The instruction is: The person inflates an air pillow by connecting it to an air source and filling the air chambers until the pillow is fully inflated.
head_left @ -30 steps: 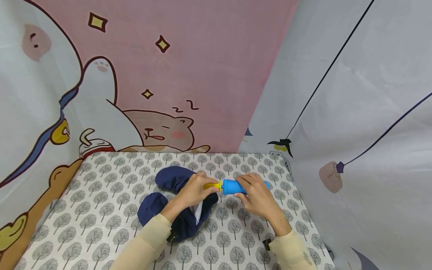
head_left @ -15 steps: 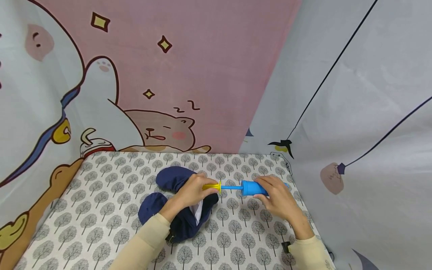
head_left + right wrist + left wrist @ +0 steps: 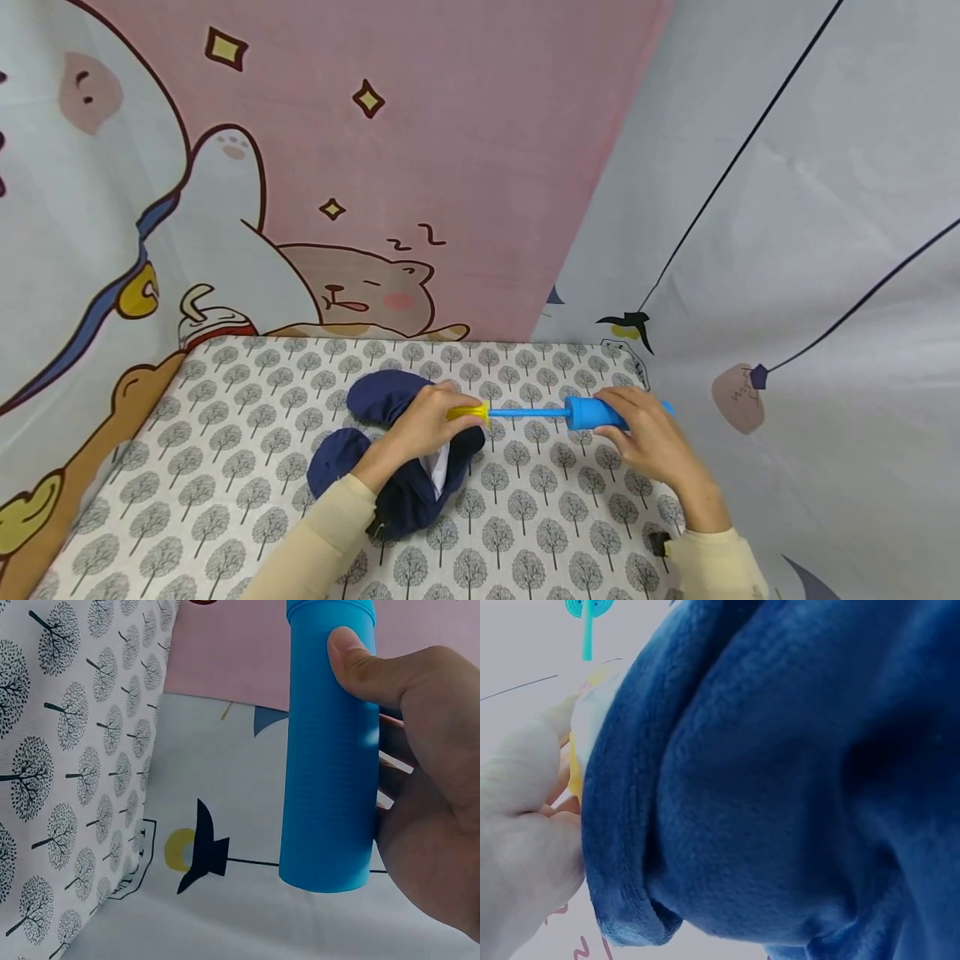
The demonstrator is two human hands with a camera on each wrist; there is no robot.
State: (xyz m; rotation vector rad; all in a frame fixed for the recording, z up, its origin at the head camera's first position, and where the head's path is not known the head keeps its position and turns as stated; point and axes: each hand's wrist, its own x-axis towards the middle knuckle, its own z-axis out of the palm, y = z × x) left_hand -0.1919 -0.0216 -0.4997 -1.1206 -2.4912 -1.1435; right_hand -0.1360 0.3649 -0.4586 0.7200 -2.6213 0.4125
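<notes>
In the head view my left hand (image 3: 429,422) pinches the yellow end (image 3: 468,412) of a hand pump. My right hand (image 3: 651,437) grips its blue barrel (image 3: 588,413), with a long thin blue rod (image 3: 528,412) showing between the two. The right wrist view has the ribbed barrel (image 3: 330,765) with my thumb laid along it and fingers behind. Under and beside my left hand lies a navy plush, curved cushion (image 3: 405,500), with white material (image 3: 438,471) showing at its opening. Navy fabric (image 3: 750,772) fills most of the left wrist view and hides part of that grip.
A tree-print cloth (image 3: 255,467) covers the table. Behind it hangs a pink and white cartoon curtain (image 3: 480,167), and a pale curtain (image 3: 825,250) stands along the right side.
My right hand has moved right with the blue barrel, drawing it away from the yellow end. More of the rod now shows. My left hand has stayed almost still.
</notes>
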